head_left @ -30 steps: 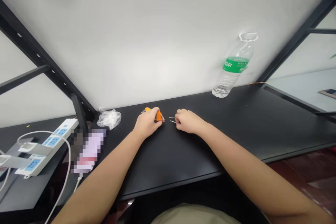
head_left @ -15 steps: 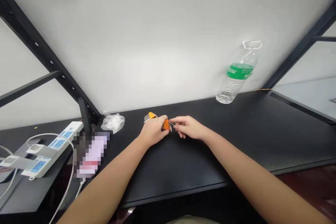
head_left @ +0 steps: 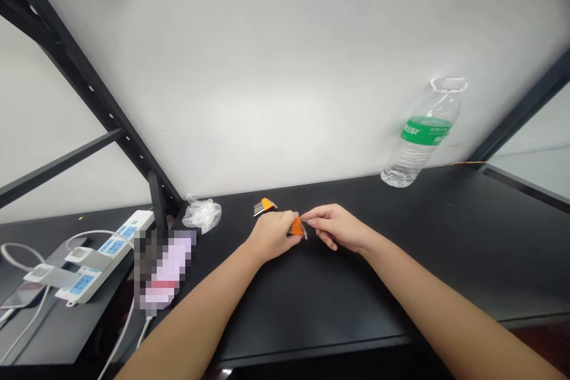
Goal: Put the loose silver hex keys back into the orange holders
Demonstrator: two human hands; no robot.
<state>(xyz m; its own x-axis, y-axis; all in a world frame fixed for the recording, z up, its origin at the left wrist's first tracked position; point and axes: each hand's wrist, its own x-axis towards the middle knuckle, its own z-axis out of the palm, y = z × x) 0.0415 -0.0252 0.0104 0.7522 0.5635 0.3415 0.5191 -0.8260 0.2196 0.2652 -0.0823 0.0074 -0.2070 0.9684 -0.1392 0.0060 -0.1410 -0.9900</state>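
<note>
- Two bare hands worked close together over the black table [head_left: 338, 309], near its middle.
- The left hand [head_left: 276, 235] was closed around a near orange holder [head_left: 297, 226], whose end showed between thumb and forefinger, facing the right hand; the palm hid the rest.
- Short metal ends [head_left: 306, 233] stuck out from that holder on its right side.
- The right hand [head_left: 341, 227] pinched a thin metal rod [head_left: 304, 220] between thumb and forefinger, its other fingers loosely curled below. The rod reached the orange holder's edge; whether it sat inside a slot, I could not tell.
- A far orange holder [head_left: 266, 204] lay on the table just beyond the left hand, on the wall side, with a row of metal rods [head_left: 258, 208] fanning out to the left.
- A crumpled clear plastic bag [head_left: 202, 214] lay farther left, near the wall [head_left: 276, 83].
- At the far left stood a white power strip [head_left: 111, 246] with blue sockets and plugged-in adapters [head_left: 82, 258].
- Beside the strip lay a pixelated phone [head_left: 169, 267], a white cable [head_left: 145, 331] at its lower end.
- To the right, well apart from both hands, a clear bottle [head_left: 407, 160] with a green label stood by the wall.
</note>
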